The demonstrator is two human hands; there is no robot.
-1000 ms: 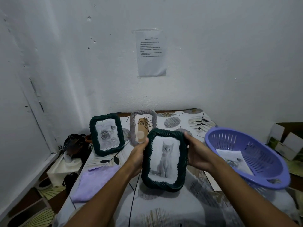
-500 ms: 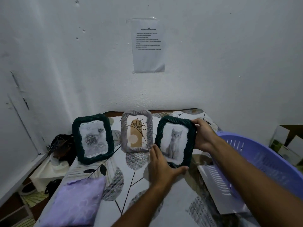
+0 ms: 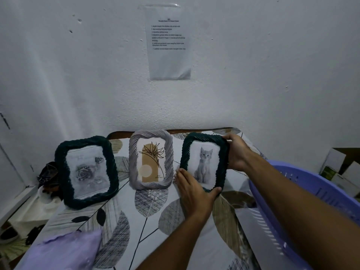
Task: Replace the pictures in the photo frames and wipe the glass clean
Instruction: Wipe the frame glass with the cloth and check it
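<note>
Three frames stand in a row at the back of the table [image 3: 136,227]. The right one, a dark green frame with a kitten picture [image 3: 204,161], is upright and tilted slightly. My right hand [image 3: 236,152] grips its upper right corner. My left hand [image 3: 194,190] holds its lower left corner, thumb curled under the bottom edge. In the middle stands a grey frame with a plant drawing [image 3: 151,159]. On the left leans a dark green frame with a rose picture [image 3: 86,171]. A lilac cloth [image 3: 64,250] lies at the table's near left corner.
A purple plastic basket [image 3: 303,217] sits at the right, under my right forearm, with a white sheet [image 3: 253,236] beside it. A printed paper [image 3: 168,43] is taped to the white wall. Boxes [image 3: 342,172] stand far right; clutter and a dark bag [image 3: 47,176] lie left of the table.
Both hands carried the kitten frame from in front of me to the back right of the table, beside the grey frame. The view shifted forward and left.
</note>
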